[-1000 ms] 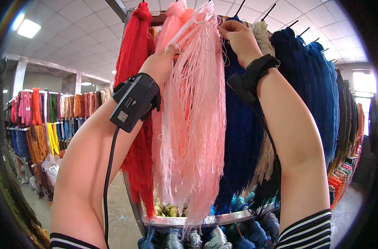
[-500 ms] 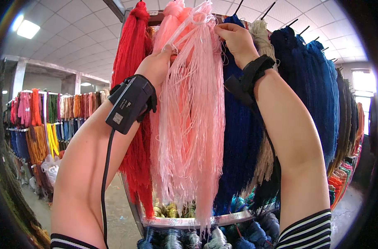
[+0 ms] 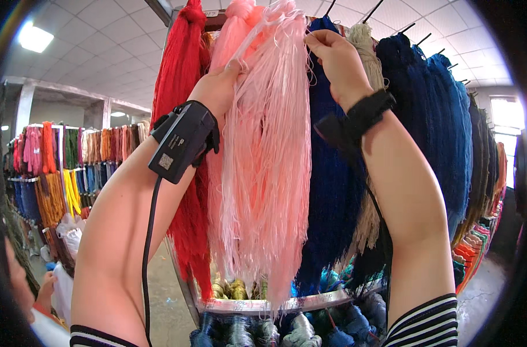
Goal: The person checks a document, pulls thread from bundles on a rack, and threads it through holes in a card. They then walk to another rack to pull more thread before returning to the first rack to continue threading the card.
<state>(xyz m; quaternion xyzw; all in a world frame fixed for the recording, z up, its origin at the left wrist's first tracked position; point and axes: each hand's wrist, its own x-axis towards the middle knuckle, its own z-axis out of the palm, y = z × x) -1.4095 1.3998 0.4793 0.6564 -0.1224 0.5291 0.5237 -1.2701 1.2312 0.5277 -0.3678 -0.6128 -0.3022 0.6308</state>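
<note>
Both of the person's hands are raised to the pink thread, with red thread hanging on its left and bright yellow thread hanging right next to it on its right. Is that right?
Not quite: in the head view, the thread right next to the pink thread on its right is dark blue thread, not bright yellow. The rest stands.

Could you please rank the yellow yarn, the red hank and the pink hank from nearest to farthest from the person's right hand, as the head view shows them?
1. Pink hank: immediately left of the right hand.
2. Red hank: farther left, on the other side of the pink hank.
3. Yellow yarn: far left, in the background.
</note>
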